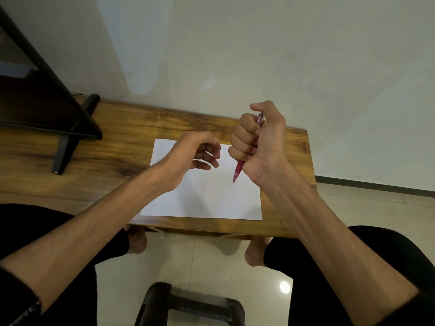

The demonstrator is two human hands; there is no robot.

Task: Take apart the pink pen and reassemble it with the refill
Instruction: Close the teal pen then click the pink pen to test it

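My right hand [259, 140] is clenched in a fist around the pink pen [238, 171], held above the white paper [204, 194]. The pen's tip points down and towards me below the fist. Its translucent top end pokes out by my thumb. My left hand [197, 154] hovers just left of the fist over the paper, its fingers loosely curled with nothing visible in them. The two hands are apart. No separate refill or loose pen part is visible.
The paper lies on a small wooden table [117, 142] against a pale wall. A dark stand [66, 137] occupies the table's left part. My knees flank the table's near edge, and a dark stool [188, 304] stands on the tiled floor below.
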